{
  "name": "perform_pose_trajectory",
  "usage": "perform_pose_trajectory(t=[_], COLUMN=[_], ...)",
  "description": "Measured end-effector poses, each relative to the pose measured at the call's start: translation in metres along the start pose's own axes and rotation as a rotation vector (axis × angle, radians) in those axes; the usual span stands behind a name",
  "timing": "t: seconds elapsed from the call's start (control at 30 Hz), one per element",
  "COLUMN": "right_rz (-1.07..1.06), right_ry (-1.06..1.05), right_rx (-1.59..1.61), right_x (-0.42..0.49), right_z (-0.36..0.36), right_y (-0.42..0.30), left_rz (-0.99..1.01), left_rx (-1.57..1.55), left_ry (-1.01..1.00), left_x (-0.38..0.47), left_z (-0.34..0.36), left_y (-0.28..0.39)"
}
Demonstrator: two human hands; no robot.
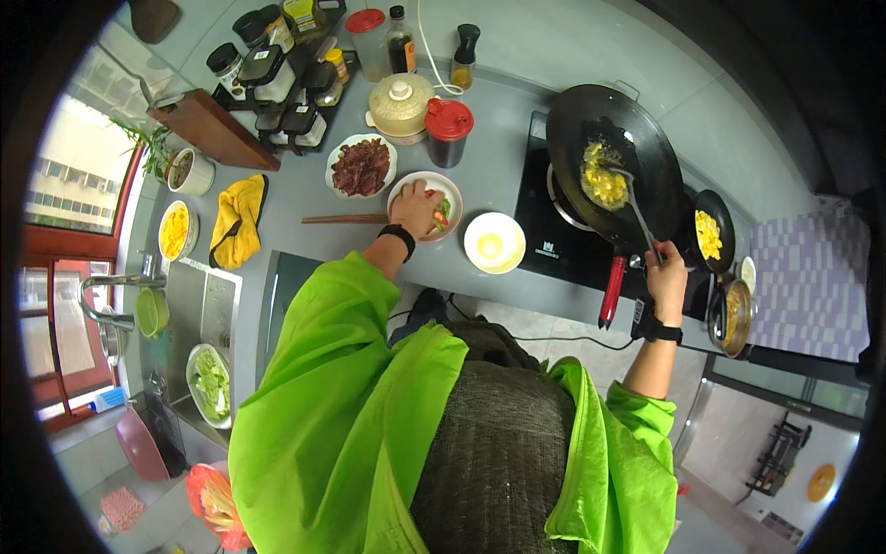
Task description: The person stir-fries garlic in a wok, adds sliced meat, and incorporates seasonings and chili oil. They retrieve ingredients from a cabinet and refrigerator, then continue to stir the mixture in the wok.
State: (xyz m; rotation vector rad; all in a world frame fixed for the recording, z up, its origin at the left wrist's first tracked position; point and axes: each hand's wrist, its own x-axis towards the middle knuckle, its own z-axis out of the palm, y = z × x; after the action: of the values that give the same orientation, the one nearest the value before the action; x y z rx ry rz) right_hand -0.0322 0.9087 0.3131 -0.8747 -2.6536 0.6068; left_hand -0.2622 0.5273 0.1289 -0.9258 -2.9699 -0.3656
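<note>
My left hand reaches into a white plate of cut red and green peppers; its fingertips touch the pieces, and whether any are gripped is hidden. My right hand grips the handle of a metal spatula, whose head rests by yellow food frothing in oil in a black wok. The wok, with a red handle, sits tilted on a black cooktop. Between the plate and cooktop stands a bowl with yellowish residue. Wooden chopsticks lie left of the plate.
A plate of dark sliced meat, a red-lidded jar and a lidded ceramic pot stand behind my left hand. Right of the wok are a small pan of yellow food and a steel pan. A sink is at left.
</note>
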Motion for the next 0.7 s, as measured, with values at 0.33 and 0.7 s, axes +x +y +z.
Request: perform_pose_trajectory(t=[0.33,0.7], right_rz=[0.070,0.062], right_ry=[0.002,0.029], right_rx=[0.019,0.025], right_x=[-0.014,-0.016], right_z=[-0.005,-0.003], right_y=[-0.001,-0.001], left_rz=[-0.072,0.207], left_rx=[-0.629,0.115], left_ry=[-0.077,0.020], left_x=[0.010,0.027], left_z=[-0.031,0.008], left_y=[-0.049,0.000])
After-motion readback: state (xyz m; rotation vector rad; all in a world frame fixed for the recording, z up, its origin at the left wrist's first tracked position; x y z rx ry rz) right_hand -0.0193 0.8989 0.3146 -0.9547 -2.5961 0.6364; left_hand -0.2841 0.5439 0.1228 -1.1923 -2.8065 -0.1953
